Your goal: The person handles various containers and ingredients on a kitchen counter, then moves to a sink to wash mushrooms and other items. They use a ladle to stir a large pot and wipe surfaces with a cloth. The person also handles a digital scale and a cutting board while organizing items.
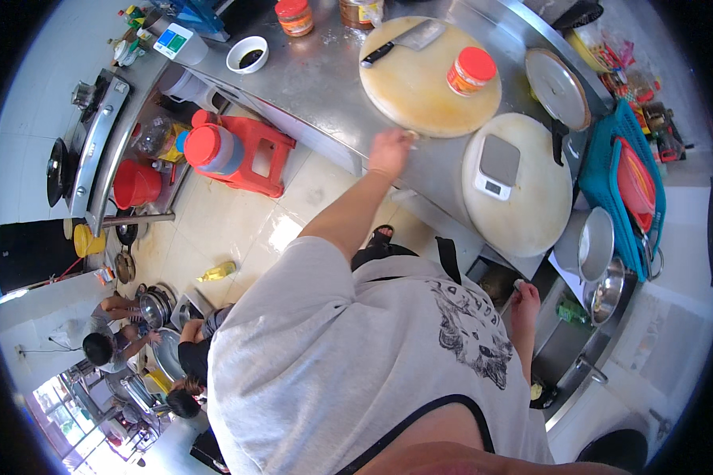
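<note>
My left hand (390, 153) reaches over the steel counter, its fingers closed on a small pale piece (413, 138) beside the near edge of a round cutting board (392, 95). That board carries a cleaver (419, 35) with a black handle and a red-lidded jar (468, 74). Lower and to the right, my right hand (524, 303) is beside the sink area with a small whitish thing (518, 285) between its fingers; what it is cannot be told. A digital kitchen scale (499, 163) lies on a second round board (517, 225).
A white bowl (248, 54) of dark liquid, another red-lidded jar (295, 18) and a pan lid (555, 89) are on the counter. Right of the boards stand a teal basket (609, 172) and a metal pot (585, 243). A red stool (273, 145) is at left. Two people (104, 350) are behind, lower left.
</note>
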`<state>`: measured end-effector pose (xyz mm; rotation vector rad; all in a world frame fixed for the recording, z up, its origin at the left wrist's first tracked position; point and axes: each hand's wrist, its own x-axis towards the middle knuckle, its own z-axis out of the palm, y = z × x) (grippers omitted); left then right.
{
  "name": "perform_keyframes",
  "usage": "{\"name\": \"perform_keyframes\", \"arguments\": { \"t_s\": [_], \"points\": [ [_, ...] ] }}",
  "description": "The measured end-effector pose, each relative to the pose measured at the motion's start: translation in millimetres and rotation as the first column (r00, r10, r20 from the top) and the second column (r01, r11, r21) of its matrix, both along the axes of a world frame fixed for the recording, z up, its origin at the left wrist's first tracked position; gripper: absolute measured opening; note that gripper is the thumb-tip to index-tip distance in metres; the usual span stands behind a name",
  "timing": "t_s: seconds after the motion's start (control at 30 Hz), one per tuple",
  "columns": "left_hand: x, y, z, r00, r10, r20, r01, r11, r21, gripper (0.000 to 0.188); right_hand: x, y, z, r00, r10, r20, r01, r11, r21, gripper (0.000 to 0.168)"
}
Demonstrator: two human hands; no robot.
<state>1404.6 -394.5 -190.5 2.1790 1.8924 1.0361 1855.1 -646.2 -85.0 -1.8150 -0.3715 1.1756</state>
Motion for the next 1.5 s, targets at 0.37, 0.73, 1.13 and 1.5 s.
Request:
{"name": "perform_keyframes", "arguments": {
  "t_s": [0.37,0.73,1.13,1.5],
  "points": [
    [-227,12,10,0.792,0.593,-0.145,-0.585,0.805,0.099,0.036,-31,-5,-9,1.000,0.006,-0.015,-0.007,0.997,-0.071,0.013],
    [-65,-22,23,0.939,0.341,-0.043,-0.342,0.939,-0.038,0.041,-43,31,19,0.996,-0.006,0.086,-0.001,0.996,0.084,0.014],
    [-59,-15,66,0.949,0.303,-0.090,-0.296,0.752,-0.589,0.030,-74,114,17,0.885,0.433,0.173,-0.451,0.889,0.083,0.013],
    [-257,33,21,0.815,0.579,0.017,-0.508,0.728,-0.461,0.032,-174,188,35,0.877,0.450,0.165,-0.471,0.875,0.115,0.012]
  ]
}}
